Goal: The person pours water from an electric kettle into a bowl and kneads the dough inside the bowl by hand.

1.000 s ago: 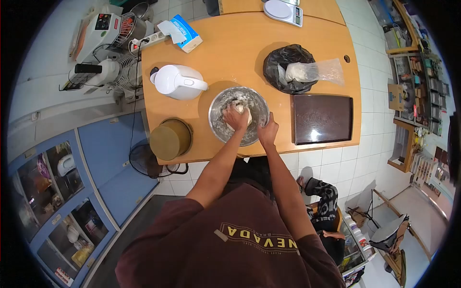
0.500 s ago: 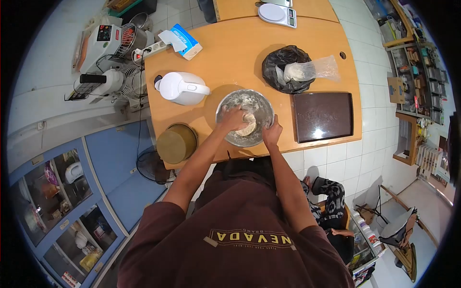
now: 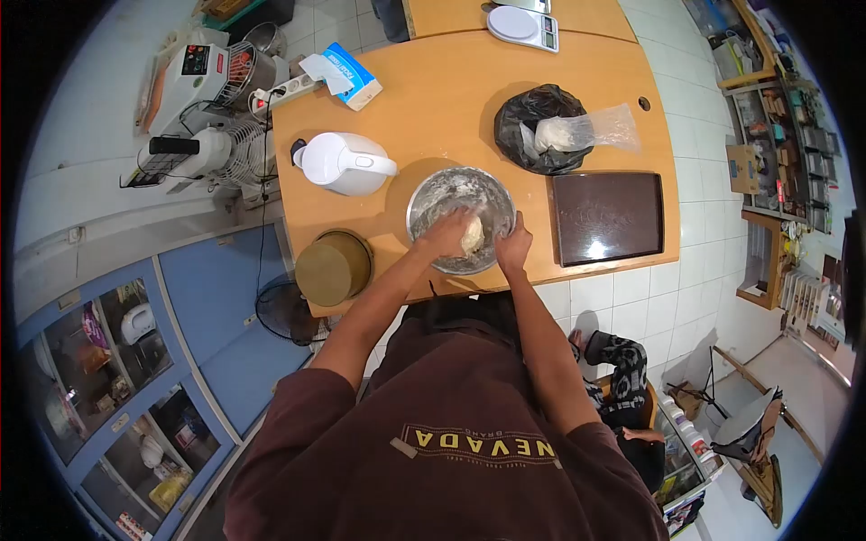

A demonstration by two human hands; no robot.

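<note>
A floury metal bowl (image 3: 460, 187) stands near the front edge of the wooden table. Inside it lies a lump of pale dough (image 3: 473, 236), partly covered by my left hand (image 3: 446, 232), whose fingers are curled against the dough's left and upper side. My right hand (image 3: 514, 245) grips the bowl's right rim, with the fingers wrapped over the edge. Left of the bowl is a white electric kettle (image 3: 345, 164).
A dark baking tray (image 3: 607, 219) and a black plastic bag (image 3: 523, 113) with a clear bag are at the right. A brown round container (image 3: 332, 269) stands front left. Tissue box (image 3: 347, 77) and scale (image 3: 523, 27) sit farther back. Someone's patterned-trousered leg (image 3: 622, 361) shows at lower right.
My left hand has shifted about inside the bowl and now presses against the dough's side. The dough has changed shape and position. My right hand stays on the rim. The whole view has shifted slightly.
</note>
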